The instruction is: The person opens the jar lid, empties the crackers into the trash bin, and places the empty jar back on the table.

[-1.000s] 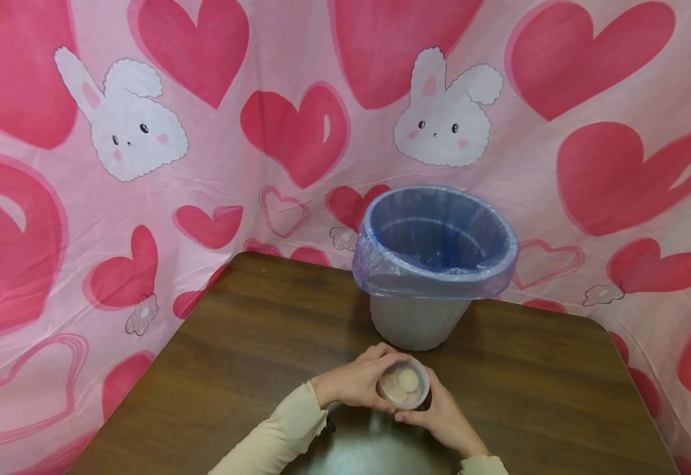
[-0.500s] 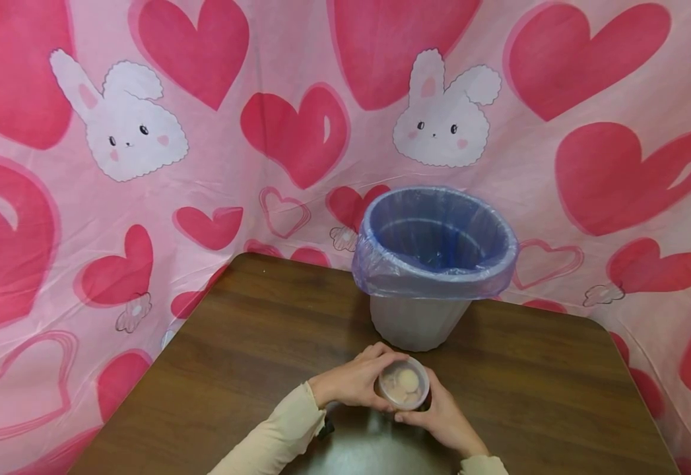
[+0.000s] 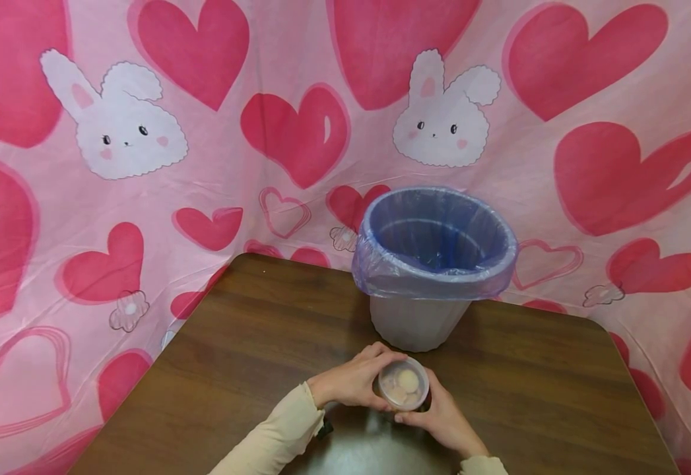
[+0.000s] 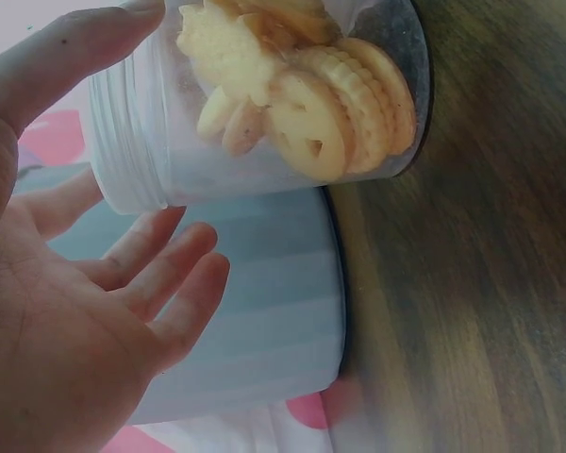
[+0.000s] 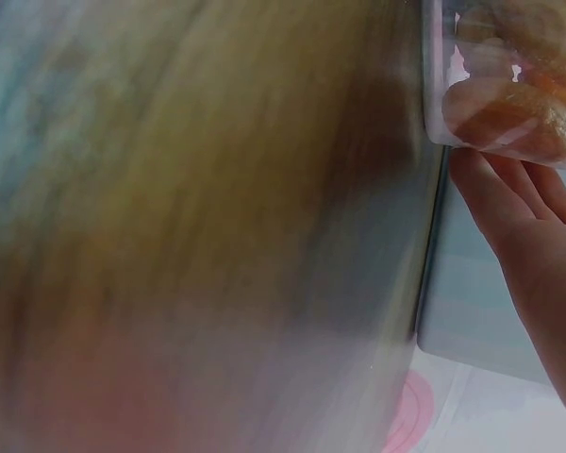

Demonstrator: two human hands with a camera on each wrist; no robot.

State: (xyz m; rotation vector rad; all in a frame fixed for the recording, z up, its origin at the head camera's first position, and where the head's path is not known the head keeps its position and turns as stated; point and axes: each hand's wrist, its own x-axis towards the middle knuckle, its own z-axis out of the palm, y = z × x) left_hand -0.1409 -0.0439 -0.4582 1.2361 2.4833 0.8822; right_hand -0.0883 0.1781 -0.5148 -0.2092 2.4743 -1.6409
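Note:
A clear plastic jar (image 3: 403,384) stands upright on the table, held between both hands. Through its wall, cookies (image 4: 307,123) show in the left wrist view, some round and one with a cut-out face. Its upper end is a pale ribbed band (image 4: 132,142); I cannot tell if that is a lid or a threaded rim. My left hand (image 3: 354,377) grips this upper end from the left, with the thumb on the near side and fingertips at the far side. On the other side, my right hand (image 3: 447,419) curves round the jar, its fingers (image 5: 514,193) behind the wall.
Just beyond the hands stands a white bin (image 3: 419,323) with a bluish-purple plastic liner (image 3: 434,287) folded over its rim. The brown wooden table (image 3: 250,330) has rounded back corners. Pink cloth (image 3: 297,59) with hearts and rabbits hangs close behind it.

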